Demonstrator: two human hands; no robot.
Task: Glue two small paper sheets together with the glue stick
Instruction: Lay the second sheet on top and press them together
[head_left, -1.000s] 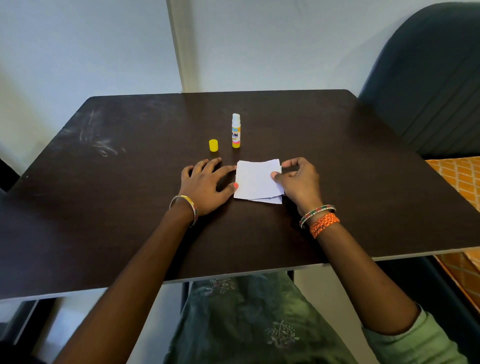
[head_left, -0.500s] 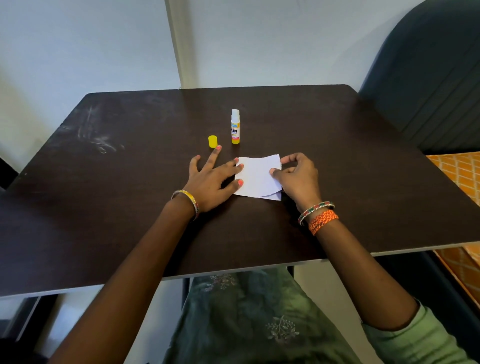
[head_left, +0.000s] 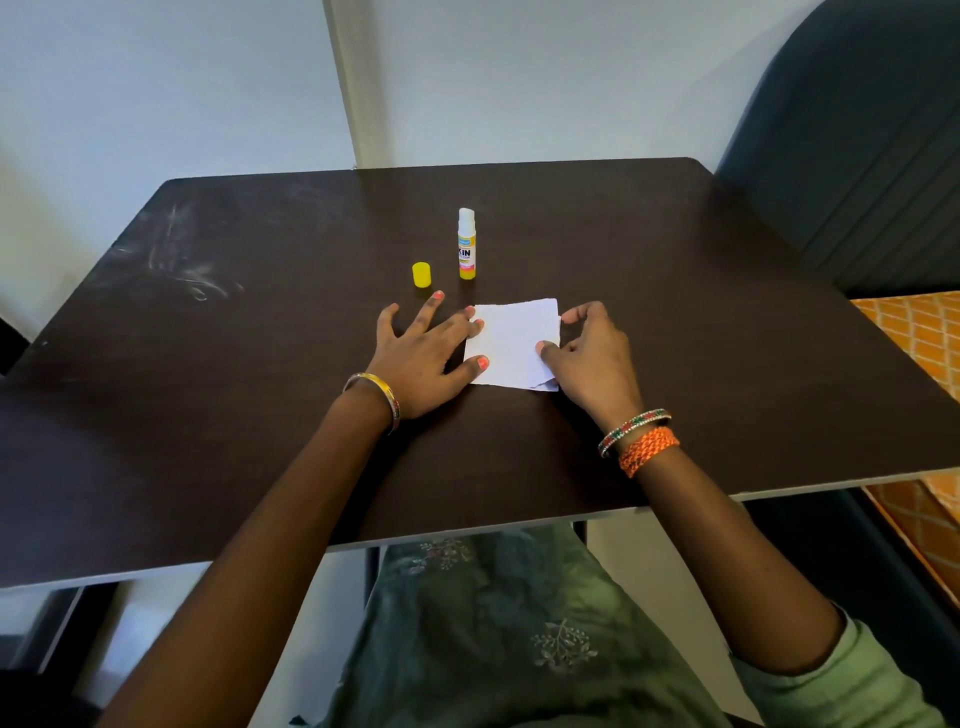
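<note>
The dark brown laminate table (head_left: 675, 364) serves as a flat backing, so the paper can be pressed against something firm. On it, near the middle, lie the 2 small white paper sheets (head_left: 511, 345), one stacked on the other, with a corner of the lower sheet peeking out at the near right; this suggests they are being squared up. The left hand (head_left: 423, 356) lies flat with fingers spread and straight, its fingertips resting on the stack's left edge, probably to stop it sliding. The right hand (head_left: 587, 353) curls around the right edge, thumb on top of the paper and forefinger at the far corner, pinching the stack to align it. Just beyond, the uncapped white-and-yellow glue stick (head_left: 466, 244) stands upright, with its small yellow plastic cap (head_left: 421, 274) set just beside it, both within reach.
</note>
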